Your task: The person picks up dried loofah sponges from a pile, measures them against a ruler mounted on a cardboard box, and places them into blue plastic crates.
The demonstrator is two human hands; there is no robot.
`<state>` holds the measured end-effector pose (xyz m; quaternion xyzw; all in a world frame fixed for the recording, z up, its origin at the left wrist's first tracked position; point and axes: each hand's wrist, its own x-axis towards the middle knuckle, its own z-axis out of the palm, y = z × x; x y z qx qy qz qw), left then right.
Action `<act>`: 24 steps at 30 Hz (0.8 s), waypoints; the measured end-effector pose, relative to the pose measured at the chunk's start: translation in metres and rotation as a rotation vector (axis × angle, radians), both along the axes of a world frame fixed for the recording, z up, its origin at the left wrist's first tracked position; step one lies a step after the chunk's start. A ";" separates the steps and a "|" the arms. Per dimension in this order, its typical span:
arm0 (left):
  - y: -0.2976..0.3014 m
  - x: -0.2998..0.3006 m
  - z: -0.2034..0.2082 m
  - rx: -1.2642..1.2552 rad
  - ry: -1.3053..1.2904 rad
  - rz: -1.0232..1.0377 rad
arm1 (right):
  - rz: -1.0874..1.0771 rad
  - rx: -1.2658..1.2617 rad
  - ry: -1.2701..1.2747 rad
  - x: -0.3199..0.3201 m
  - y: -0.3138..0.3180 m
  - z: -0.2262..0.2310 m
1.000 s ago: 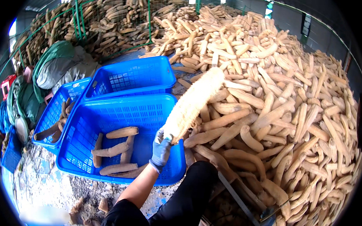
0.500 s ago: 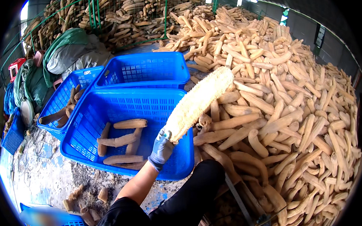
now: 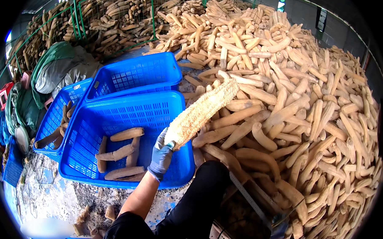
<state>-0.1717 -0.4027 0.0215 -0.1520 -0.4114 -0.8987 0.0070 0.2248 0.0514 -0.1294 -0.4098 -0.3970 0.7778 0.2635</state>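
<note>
My left hand [image 3: 160, 155], in a grey-blue glove, is closed round the lower end of a large dried loofah [image 3: 204, 113]. The loofah is pale yellow with a rough, fibrous surface. It slants up to the right, over the right rim of a big blue plastic basket [image 3: 128, 104] and the edge of the loofah pile. Inside that basket, left of my hand, lie several smoother tan loofahs [image 3: 127, 134]. My right hand does not show clearly.
A huge pile of dried loofahs [image 3: 285, 101] fills the right side. Behind the near basket stands another blue basket [image 3: 138, 75]; a third [image 3: 76, 94], holding darker loofahs, is at left. Loofah scraps [image 3: 83, 214] litter the floor. A dark box with a metal edge [image 3: 250, 199] sits beside my knee.
My left hand and the loofah have shifted slightly left in the picture, and the loofah is tilted a little flatter. The whole view has moved slightly to the right.
</note>
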 end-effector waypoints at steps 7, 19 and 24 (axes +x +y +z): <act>0.041 -0.008 -0.008 -0.169 0.049 -0.127 | -0.195 0.152 0.083 0.006 -0.024 0.026; 0.042 0.010 -0.015 -0.382 0.331 -0.075 | 0.142 0.302 0.219 -0.095 -0.067 0.110; 0.058 0.013 -0.003 -0.498 0.514 -0.117 | 0.333 0.159 0.347 -0.151 -0.091 0.163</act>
